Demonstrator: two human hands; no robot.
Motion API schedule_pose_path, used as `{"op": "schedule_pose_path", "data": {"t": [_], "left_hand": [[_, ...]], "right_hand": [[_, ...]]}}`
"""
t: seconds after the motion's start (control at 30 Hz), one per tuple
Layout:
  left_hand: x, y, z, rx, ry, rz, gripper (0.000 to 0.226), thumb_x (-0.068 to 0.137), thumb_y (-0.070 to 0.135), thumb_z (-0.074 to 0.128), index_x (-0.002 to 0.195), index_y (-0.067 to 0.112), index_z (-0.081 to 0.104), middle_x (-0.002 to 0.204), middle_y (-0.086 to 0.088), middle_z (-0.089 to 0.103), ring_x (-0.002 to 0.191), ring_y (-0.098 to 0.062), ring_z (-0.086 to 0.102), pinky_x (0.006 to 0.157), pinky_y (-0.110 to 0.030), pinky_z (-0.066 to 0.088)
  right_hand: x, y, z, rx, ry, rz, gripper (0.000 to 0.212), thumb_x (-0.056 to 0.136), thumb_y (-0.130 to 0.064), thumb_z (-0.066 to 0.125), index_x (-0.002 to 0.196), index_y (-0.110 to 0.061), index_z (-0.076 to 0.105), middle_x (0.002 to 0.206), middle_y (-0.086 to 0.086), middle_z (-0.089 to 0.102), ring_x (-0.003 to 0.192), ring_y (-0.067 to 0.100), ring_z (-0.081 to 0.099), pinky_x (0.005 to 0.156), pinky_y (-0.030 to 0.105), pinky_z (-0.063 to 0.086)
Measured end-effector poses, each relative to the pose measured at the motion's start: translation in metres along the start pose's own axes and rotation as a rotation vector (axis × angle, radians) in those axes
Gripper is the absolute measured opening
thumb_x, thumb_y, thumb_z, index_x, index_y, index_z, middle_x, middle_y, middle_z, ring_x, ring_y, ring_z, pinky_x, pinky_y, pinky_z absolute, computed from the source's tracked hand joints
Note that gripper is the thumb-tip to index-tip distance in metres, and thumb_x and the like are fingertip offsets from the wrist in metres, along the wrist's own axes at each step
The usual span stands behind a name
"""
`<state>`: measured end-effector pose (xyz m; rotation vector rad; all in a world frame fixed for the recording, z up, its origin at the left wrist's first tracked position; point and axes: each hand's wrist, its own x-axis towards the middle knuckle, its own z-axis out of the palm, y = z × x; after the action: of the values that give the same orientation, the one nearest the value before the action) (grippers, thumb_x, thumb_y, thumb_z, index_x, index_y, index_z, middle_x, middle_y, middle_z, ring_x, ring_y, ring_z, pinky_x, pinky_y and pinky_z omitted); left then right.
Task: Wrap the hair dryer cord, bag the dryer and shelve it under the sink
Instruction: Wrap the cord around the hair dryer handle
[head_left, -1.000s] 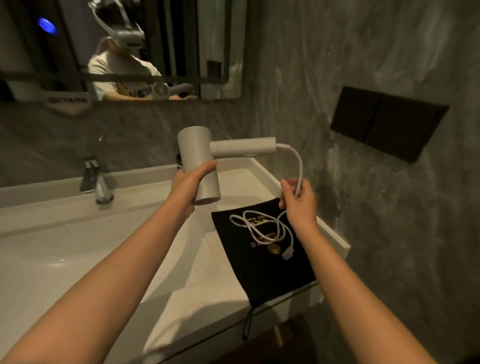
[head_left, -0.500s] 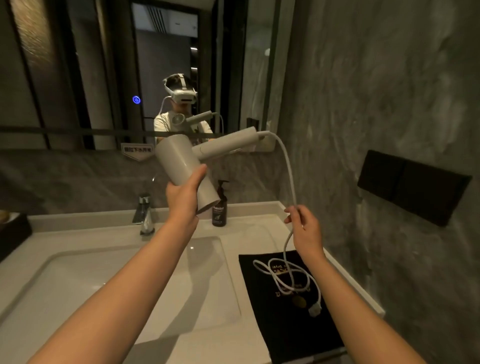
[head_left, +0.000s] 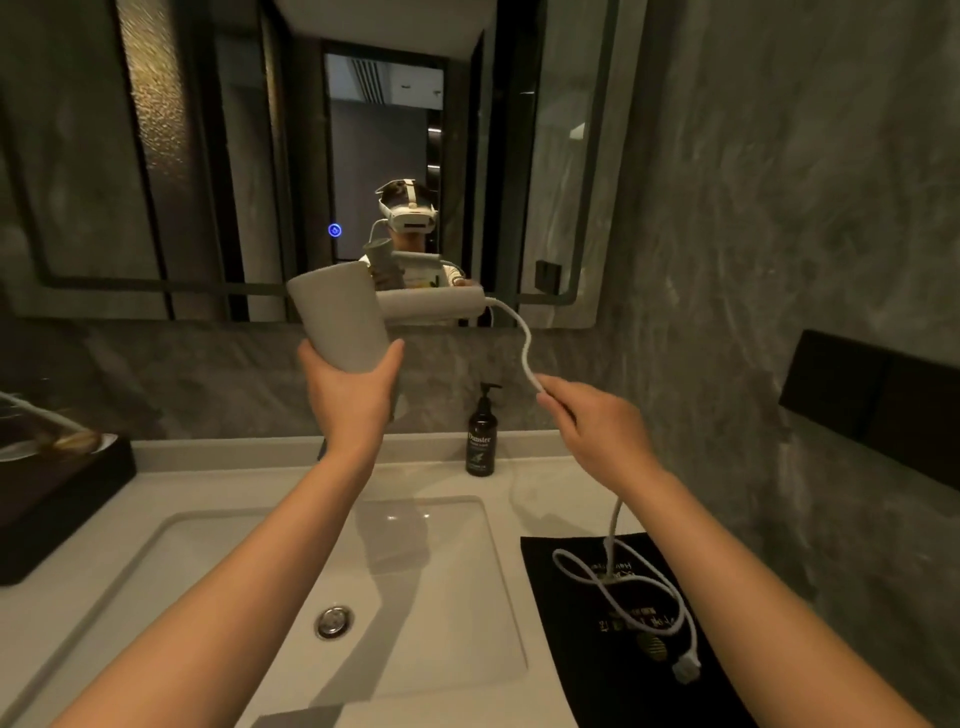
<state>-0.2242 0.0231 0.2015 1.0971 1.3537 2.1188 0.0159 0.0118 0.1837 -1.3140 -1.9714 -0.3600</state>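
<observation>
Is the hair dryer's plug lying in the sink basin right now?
No, the plug lies on the black bag spread on the counter, to the right of the sink basin.

The pale grey matt plastic hair dryer (head_left: 343, 322) is looking smooth, its white rubbery cord (head_left: 524, 343) lying partly on a black matt cloth bag (head_left: 587, 654). The white glossy ceramic sink (head_left: 447, 597) is gleaming around a shiny metal drain (head_left: 334, 621), beside a dark glossy plastic pump bottle (head_left: 480, 441) and rough-looking grey stone walls (head_left: 753, 208).

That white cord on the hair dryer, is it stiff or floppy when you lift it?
Probably floppy: the cord sags in a curve between the dryer handle and the right hand, and its slack lies in loose loops on the black bag. The plug end would likely dangle and swing when lifted.
</observation>
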Motion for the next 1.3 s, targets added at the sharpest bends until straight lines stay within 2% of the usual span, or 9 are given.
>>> {"op": "schedule_pose_path", "data": {"t": [0.13,0.27,0.57,0.8,0.9,1.0,1.1,1.13,1.3], "left_hand": [[0.015,-0.006,-0.002,0.098,-0.11,0.088,0.082,0.07,0.035,0.081,0.136,0.02,0.033,0.115,0.002,0.047,0.101,-0.019,0.053,0.081,-0.036,0.051],[0.026,-0.012,0.0,0.133,-0.265,0.102,0.084,0.07,0.033,0.082,0.137,0.023,0.033,0.117,0.001,0.046,0.103,-0.02,0.052,0.083,-0.038,0.052],[0.038,-0.022,0.001,0.087,-0.615,0.006,0.067,0.071,0.023,0.082,0.125,0.027,0.042,0.107,0.002,0.054,0.096,-0.014,0.058,0.07,-0.028,0.053],[0.034,-0.024,-0.003,-0.034,-0.803,-0.188,0.063,0.058,0.038,0.081,0.114,0.023,0.055,0.105,-0.009,0.066,0.089,-0.018,0.07,0.066,-0.026,0.056],[0.026,-0.024,0.002,-0.092,-0.781,-0.22,0.057,0.063,0.033,0.077,0.113,0.019,0.055,0.099,-0.008,0.066,0.076,-0.01,0.07,0.06,-0.024,0.055],[0.018,-0.025,0.012,-0.182,-0.705,-0.283,0.057,0.065,0.033,0.075,0.116,0.017,0.055,0.098,-0.007,0.067,0.077,-0.012,0.07,0.059,-0.029,0.055],[0.007,-0.022,0.026,-0.26,-0.628,-0.336,0.065,0.068,0.032,0.078,0.124,0.012,0.052,0.103,-0.012,0.065,0.086,-0.02,0.067,0.061,-0.032,0.055],[0.003,-0.021,0.03,-0.283,-0.593,-0.348,0.065,0.069,0.031,0.079,0.124,0.011,0.052,0.103,-0.011,0.065,0.085,-0.02,0.067,0.061,-0.032,0.055],[-0.001,-0.016,0.047,-0.354,-0.405,-0.341,0.071,0.067,0.03,0.081,0.127,0.01,0.049,0.113,-0.014,0.065,0.095,-0.025,0.067,0.072,-0.038,0.057]], "right_hand": [[0.029,-0.017,-0.012,-0.089,-0.023,-0.229,0.035,0.098,-0.041,0.038,0.124,-0.03,0.058,0.093,-0.007,0.061,0.074,0.012,0.057,0.06,0.031,0.048],[0.057,-0.022,-0.017,-0.096,-0.039,-0.259,0.033,0.098,-0.042,0.038,0.121,-0.029,0.058,0.093,-0.009,0.049,0.074,0.01,0.049,0.054,0.021,0.035],[0.089,-0.007,-0.018,0.2,-0.201,-0.098,0.018,0.098,-0.039,0.04,0.1,-0.037,0.057,0.098,-0.006,0.056,0.089,0.013,0.055,0.078,0.039,0.05],[0.096,-0.009,-0.023,0.646,-0.259,0.055,0.015,0.091,-0.023,0.058,0.086,-0.029,0.07,0.083,-0.013,0.068,0.075,-0.01,0.06,0.067,0.009,0.048],[0.095,-0.009,-0.02,0.789,-0.265,0.111,0.016,0.089,-0.025,0.061,0.093,-0.017,0.074,0.086,-0.002,0.07,0.075,-0.001,0.063,0.063,0.013,0.049],[0.087,-0.012,-0.01,1.054,-0.21,0.282,0.016,0.092,-0.007,0.053,0.093,0.003,0.065,0.086,0.003,0.06,0.073,0.005,0.06,0.059,0.014,0.05],[0.083,-0.018,0.006,1.241,-0.231,0.691,0.021,0.096,-0.016,0.05,0.076,-0.013,0.053,0.084,0.006,0.058,0.075,0.011,0.056,0.078,0.022,0.052],[0.084,-0.018,0.01,1.142,-0.271,0.682,0.023,0.096,-0.023,0.049,0.076,-0.016,0.054,0.08,0.004,0.059,0.074,0.012,0.056,0.08,0.026,0.05],[0.075,-0.023,0.016,0.906,-0.295,0.376,0.029,0.101,-0.023,0.039,0.087,-0.008,0.06,0.061,0.004,0.05,0.044,0.006,0.044,0.044,0.02,0.035]]}}
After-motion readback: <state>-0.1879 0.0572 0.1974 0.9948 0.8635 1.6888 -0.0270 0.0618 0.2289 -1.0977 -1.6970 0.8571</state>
